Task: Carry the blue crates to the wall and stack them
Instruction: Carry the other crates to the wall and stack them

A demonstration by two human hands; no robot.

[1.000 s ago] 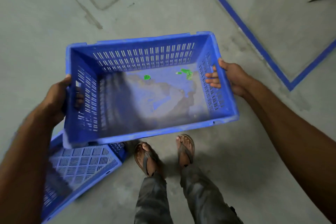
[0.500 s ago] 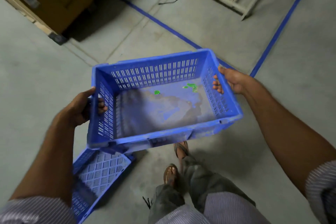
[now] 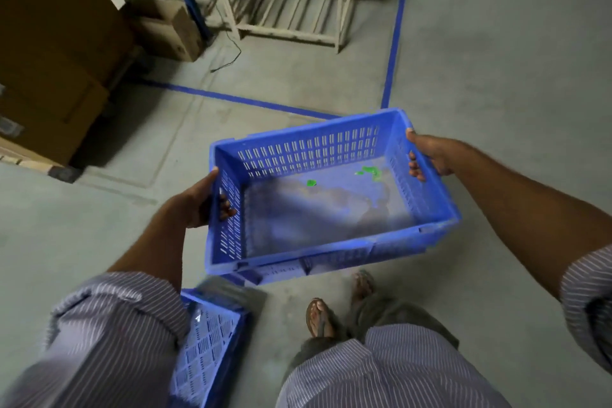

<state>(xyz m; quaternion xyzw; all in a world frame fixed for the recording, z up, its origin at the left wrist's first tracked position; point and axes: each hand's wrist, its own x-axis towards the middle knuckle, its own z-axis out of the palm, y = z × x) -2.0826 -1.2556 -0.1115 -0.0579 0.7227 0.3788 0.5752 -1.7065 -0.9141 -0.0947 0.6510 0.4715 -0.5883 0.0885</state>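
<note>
**Blue crate held in both hands above the concrete floor**

Head view: a rectangular blue plastic crate [image 3: 311,156] is held off the ground, level and open side up, in front of the person. Its walls are pierced with rows of narrow slots, and its flat bottom is dusty and stained, with a few small green scraps [image 3: 367,170] lying near the far right corner. The left hand [image 3: 195,205] grasps the left short wall, its grip closed with fingertips poking through to the inside. The right hand [image 3: 430,156] clasps the right short wall, thumb on the rim and fingers curled over the inner face.

A second blue crate [image 3: 208,341], with a lattice wall, lies on the floor [image 3: 496,76] below the left arm, just beside a sandalled foot [image 3: 319,318]. The floor is smooth grey concrete marked with blue tape lines [image 3: 395,26]. Beyond them stand brown cardboard boxes [image 3: 49,60] and a pale slatted rack [image 3: 288,10], with a thin dark cable [image 3: 231,53] trailing on the floor.
</note>
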